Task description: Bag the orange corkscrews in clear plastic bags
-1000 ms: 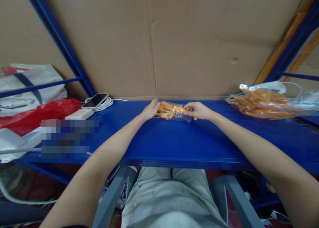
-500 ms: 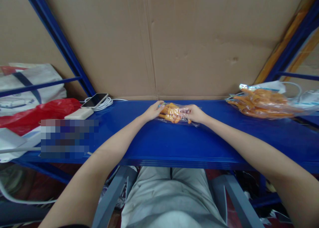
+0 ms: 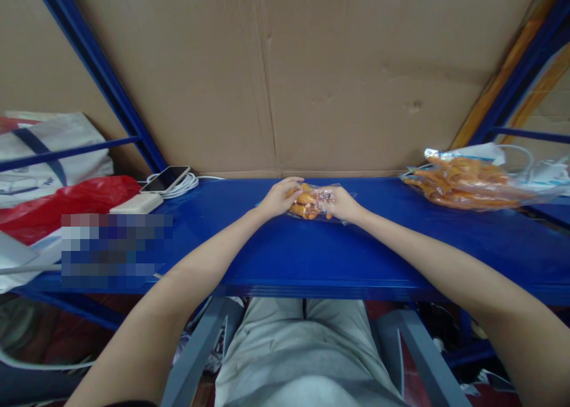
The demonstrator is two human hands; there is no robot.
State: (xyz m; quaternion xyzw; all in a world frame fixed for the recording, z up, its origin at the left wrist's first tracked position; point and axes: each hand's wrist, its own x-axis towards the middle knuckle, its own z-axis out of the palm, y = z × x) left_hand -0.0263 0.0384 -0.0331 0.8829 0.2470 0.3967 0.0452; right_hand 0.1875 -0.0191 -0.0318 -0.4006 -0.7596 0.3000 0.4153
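Note:
A clear plastic bag with orange, finger-shaped contents, which look like rubber gloves, lies on the blue tabletop in front of me. My left hand curls over the bag's left end, its fingers resting across the orange contents. At the other end, my right hand grips the crinkled plastic, with its fingertips partly hidden in the bag's glare. Both hands are close together near the back of the table.
To the right lies another clear bag of orange gloves. At left sit a phone on a coiled white cable, a white block, a red plastic bag and a tote bag. A cardboard wall stands behind.
My left hand has moved slightly further over the bag, covering more of its left end. My right hand has shifted a little left with its end of the bag.

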